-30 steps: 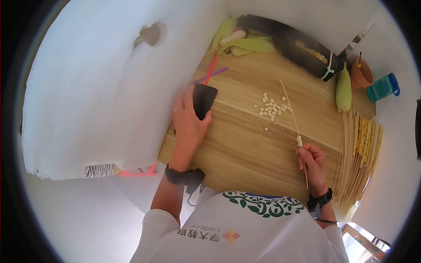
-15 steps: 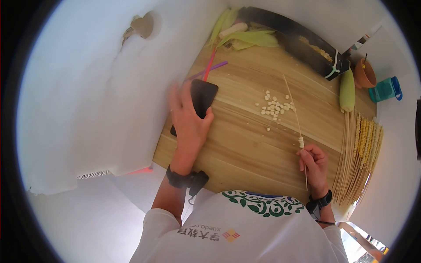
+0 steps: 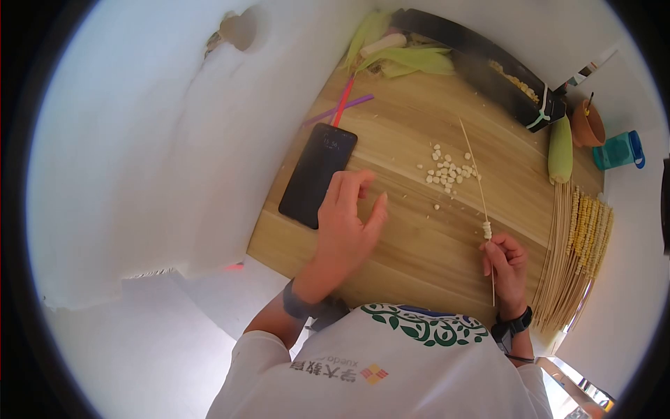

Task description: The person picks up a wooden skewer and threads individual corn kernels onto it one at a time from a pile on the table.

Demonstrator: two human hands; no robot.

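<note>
My right hand (image 3: pixel 507 269) is closed round the lower part of a thin wooden skewer (image 3: pixel 474 162), just below a few pale kernels (image 3: pixel 487 230) threaded on it. The skewer's tip points up and away, beside a loose scatter of pale kernels (image 3: pixel 447 167) on the wooden table (image 3: pixel 412 230). My left hand (image 3: pixel 349 220) hovers over the table with fingers apart and slightly curled, nothing in it. Just left of its fingers lies a black phone (image 3: pixel 314 171), its screen dimly showing a time.
Purple (image 3: pixel 359 102) and red straws (image 3: pixel 343 105) lie behind the phone. Corn husks (image 3: pixel 419 61) and a black container (image 3: pixel 506 87) stand at the back. On the right are a corn ear (image 3: pixel 560 152), clay pot (image 3: pixel 587 127), blue container (image 3: pixel 615 152), bare skewers (image 3: pixel 555 258) and filled skewers (image 3: pixel 590 227).
My left hand has come off the phone and moved right, towards my body. The phone's screen now shows faint digits. My right hand still holds the skewer; the whole view has shifted slightly.
</note>
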